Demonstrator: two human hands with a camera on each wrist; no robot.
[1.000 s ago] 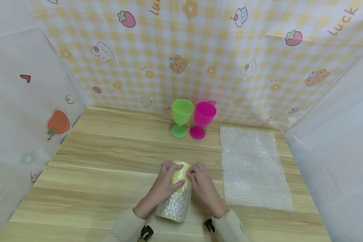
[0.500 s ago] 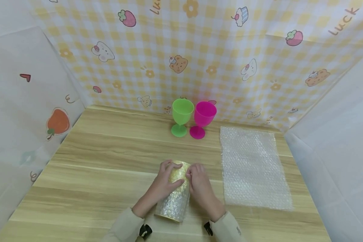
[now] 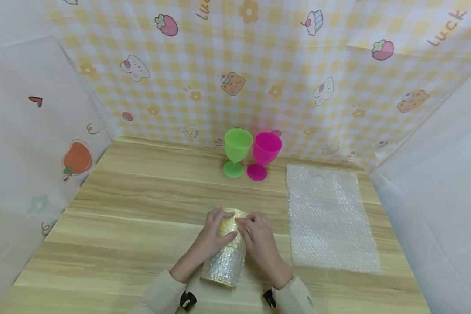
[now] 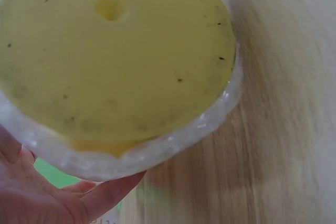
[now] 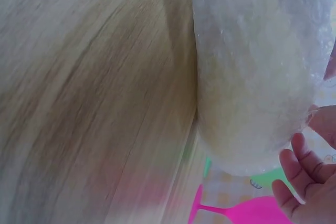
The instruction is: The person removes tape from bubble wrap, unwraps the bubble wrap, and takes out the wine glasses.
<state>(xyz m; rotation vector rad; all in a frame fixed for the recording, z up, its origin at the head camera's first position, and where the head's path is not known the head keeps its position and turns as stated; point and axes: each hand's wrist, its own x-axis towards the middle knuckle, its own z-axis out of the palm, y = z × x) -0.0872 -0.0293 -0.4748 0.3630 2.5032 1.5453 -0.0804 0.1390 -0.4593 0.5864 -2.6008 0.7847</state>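
Observation:
A yellow goblet, rolled in bubble wrap, lies on the table with its foot toward me. In the left wrist view the round flat foot fills the top, a small hollow at its centre and wrap around its edge. My left hand holds the roll from the left, fingers over its far end and thumb on top. My right hand pinches the wrap on the upper right of the roll with thumb and fingertips. In the right wrist view its other fingers are beside the wrap.
A green goblet and a pink goblet stand upright at the back of the table. A flat sheet of bubble wrap lies on the right. The wooden tabletop ends at a patterned cloth backdrop.
My right fingers have moved slightly left over the roll, from its right side toward its top. The left hand keeps its hold. The standing goblets and the flat sheet stay put.

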